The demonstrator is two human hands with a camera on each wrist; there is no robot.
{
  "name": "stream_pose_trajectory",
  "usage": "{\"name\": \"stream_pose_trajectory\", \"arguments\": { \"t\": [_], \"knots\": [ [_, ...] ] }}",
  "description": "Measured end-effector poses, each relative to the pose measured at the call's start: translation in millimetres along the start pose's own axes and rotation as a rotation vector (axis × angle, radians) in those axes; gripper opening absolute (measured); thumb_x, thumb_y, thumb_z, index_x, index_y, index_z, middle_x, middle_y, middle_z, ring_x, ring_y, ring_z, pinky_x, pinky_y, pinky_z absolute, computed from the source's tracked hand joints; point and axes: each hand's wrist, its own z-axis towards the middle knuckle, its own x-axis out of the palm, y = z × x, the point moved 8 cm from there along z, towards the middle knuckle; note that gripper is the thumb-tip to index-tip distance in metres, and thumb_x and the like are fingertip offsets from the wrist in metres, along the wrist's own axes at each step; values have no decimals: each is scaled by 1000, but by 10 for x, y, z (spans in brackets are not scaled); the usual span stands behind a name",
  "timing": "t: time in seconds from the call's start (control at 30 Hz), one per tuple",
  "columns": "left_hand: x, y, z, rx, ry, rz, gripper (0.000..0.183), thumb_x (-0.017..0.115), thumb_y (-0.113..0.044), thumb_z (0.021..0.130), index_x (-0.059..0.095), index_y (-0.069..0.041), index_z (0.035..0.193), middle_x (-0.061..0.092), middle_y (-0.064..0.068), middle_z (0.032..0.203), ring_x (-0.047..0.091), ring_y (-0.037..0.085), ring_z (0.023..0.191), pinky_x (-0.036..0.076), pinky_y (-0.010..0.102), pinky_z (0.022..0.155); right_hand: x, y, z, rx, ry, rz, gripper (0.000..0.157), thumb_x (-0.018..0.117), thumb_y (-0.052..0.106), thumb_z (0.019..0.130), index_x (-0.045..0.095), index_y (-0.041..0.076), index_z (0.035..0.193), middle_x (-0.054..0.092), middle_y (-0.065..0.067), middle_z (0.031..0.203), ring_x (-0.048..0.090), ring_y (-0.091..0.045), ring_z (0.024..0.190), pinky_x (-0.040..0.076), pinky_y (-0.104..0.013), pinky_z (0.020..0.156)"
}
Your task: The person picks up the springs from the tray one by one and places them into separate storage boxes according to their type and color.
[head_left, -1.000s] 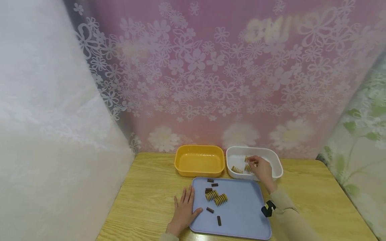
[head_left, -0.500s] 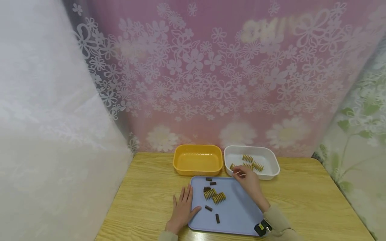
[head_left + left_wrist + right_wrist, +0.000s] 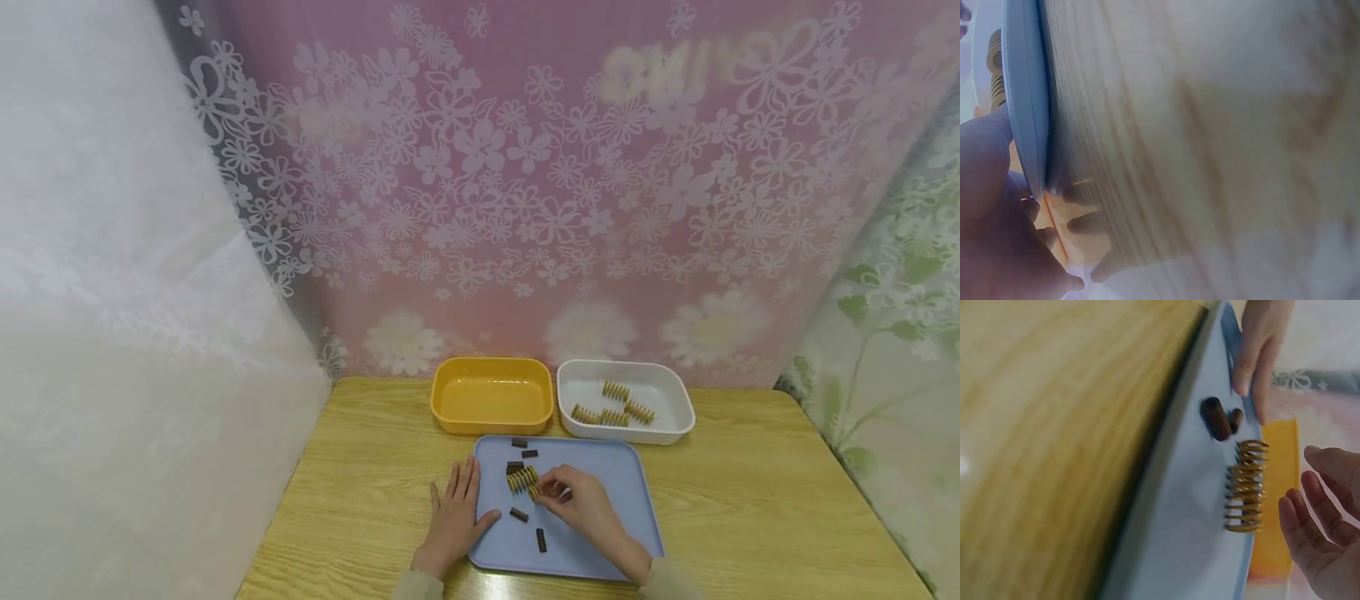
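On the blue tray (image 3: 592, 554) lie two thick yellow coil springs (image 3: 522, 479), close together, and several small dark springs (image 3: 519, 515). My right hand (image 3: 588, 504) is over the tray at the right-hand yellow spring (image 3: 534, 493) and partly hides it. Seen from the right wrist, that hand's fingers (image 3: 1310, 531) are loosely bent, with a gap between them and the yellow springs (image 3: 1246, 487). My left hand (image 3: 450, 521) rests along the tray's left edge, fingers straight and thumb over the rim. From the left wrist, the hand (image 3: 997, 219) shows beside the tray rim (image 3: 1025, 94).
Behind the tray stand a yellow container (image 3: 492, 421) with no springs visible and a white container (image 3: 675, 408) holding several thinner yellow springs (image 3: 615, 390). A wooden tabletop (image 3: 360, 467) lies under everything. A floral curtain (image 3: 487, 208) hangs at the back.
My right hand has come back from the white container to the yellow springs on the tray. More springs now show in that container. The left hand has stayed in place.
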Motion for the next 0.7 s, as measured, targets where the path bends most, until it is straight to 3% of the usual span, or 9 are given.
{"name": "stream_pose_trajectory", "arguments": {
  "t": [0.23,0.37,0.47,0.57,0.7],
  "knots": [
    [-16,-13,-8,42,-59,-31,88,69,-47,93,33,4,155,32,21,162,29,48,147,17,82,104,205,63,-202,-52,123,-19,24,88,3,74,72,12,89,70,0,84,64,-13,67,54,-23,57],
    [-52,-40,-25,48,-51,-32,86,67,-47,94,33,5,154,32,22,161,30,49,146,17,82,104,342,45,-269,-45,233,-66,27,91,11,73,71,13,90,66,3,85,56,-4,67,47,-19,57],
    [-44,-40,-23,44,-39,-25,87,66,-48,95,32,4,155,31,21,162,29,48,146,16,82,105,412,23,-307,-22,297,-98,28,90,8,71,71,14,90,61,6,84,49,0,67,42,-18,57],
    [-28,-33,-19,39,-34,-29,87,65,-49,95,31,3,156,30,20,163,28,47,147,15,82,106,421,6,-319,-5,303,-99,29,84,-3,70,72,13,91,61,5,85,48,0,68,42,-19,57],
    [6,-6,-10,33,-45,-15,88,66,-49,94,31,2,157,29,19,164,28,46,148,16,81,106,375,-40,-308,6,251,-92,34,80,-11,69,73,13,92,66,2,89,54,-3,71,47,-20,60]
  ]
}}
